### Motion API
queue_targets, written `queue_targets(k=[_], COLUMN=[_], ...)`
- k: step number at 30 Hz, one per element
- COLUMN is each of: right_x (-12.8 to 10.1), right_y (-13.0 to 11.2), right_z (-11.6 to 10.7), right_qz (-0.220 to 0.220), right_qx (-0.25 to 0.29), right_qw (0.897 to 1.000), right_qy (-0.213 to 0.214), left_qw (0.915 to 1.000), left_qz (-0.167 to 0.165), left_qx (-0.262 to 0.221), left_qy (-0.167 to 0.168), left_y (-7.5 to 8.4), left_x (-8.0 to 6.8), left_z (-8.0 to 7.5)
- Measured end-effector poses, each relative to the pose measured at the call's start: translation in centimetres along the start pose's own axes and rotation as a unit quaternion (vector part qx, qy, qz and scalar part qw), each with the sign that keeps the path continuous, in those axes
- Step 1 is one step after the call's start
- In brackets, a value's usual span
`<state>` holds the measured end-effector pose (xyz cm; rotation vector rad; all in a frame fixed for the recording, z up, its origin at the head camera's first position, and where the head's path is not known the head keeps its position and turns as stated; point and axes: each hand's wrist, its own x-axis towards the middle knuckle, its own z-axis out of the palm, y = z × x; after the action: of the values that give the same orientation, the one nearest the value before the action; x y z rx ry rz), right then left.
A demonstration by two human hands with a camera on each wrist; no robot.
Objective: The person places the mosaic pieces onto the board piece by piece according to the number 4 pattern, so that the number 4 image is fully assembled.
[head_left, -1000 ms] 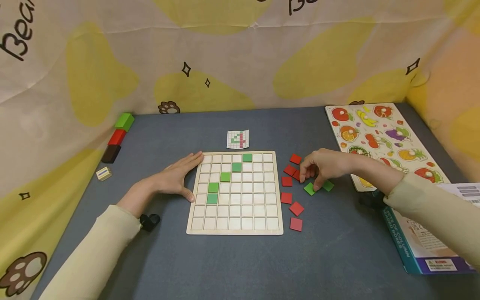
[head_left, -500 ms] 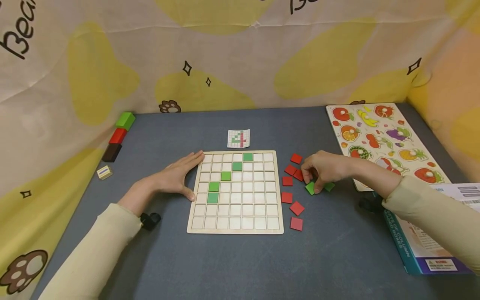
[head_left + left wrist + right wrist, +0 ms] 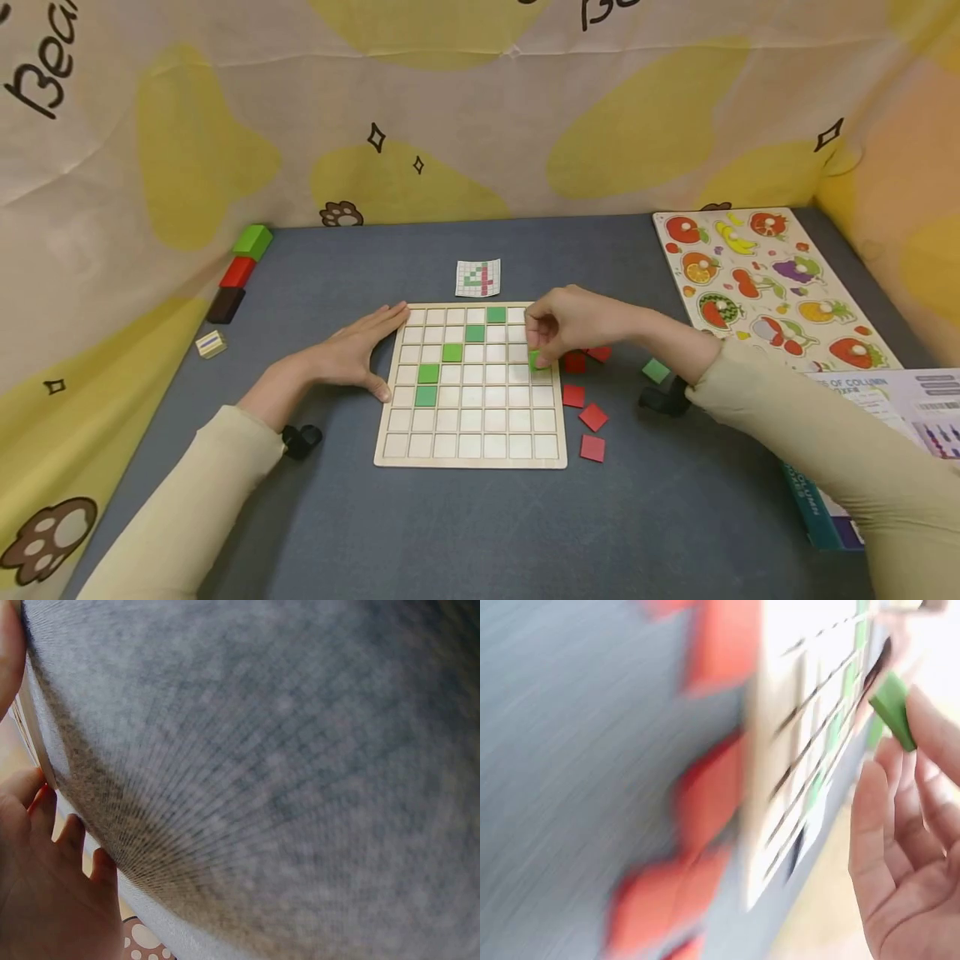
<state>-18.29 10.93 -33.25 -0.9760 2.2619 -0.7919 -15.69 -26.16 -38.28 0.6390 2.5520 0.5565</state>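
Note:
A wooden grid board (image 3: 471,427) lies mid-table, with several green tiles set in a stepped diagonal from its top row down to the left. My left hand (image 3: 351,350) rests at the board's left edge, thumb and fingers spread along it. Over the board's right columns, my right hand (image 3: 564,323) pinches a green tile (image 3: 891,709) between thumb and fingers. Just right of the board lie several loose red tiles (image 3: 592,448), some partly hidden behind the right hand. A single loose green tile (image 3: 656,371) lies near the right wrist.
A small printed grid card (image 3: 477,278) lies behind the board. At the far right are a fruit puzzle board (image 3: 757,267) and a box (image 3: 870,408), partly under the right sleeve. Coloured blocks (image 3: 237,272) and a small striped block (image 3: 211,344) line the left edge.
My right hand has lifted a green tile from the pile at right and carried it left over the board. My left hand has stayed in place.

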Motion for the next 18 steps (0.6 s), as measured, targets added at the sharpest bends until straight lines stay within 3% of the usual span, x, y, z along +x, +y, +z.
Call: queue_targets(k=[6,10,18], right_x=[4.5,6.2,7.3], right_y=[-3.3,-5.1,-6.7], right_z=[3.2,4.7,6.6], right_qz=[-0.032,-0.050,-0.008], right_qx=[0.008,-0.007,-0.053], right_qw=[0.999,0.998,0.998], right_qy=[0.026,0.032,0.044], left_qw=[1.0000,0.9999,1.0000], left_qz=[0.003,0.002,-0.005], left_qx=[-0.008,-0.010,-0.008], left_qy=[0.001,0.003,-0.001], left_y=[0.2,0.4,0.3], left_x=[0.2,0.1,0.0], left_z=[0.1,0.0,-0.2])
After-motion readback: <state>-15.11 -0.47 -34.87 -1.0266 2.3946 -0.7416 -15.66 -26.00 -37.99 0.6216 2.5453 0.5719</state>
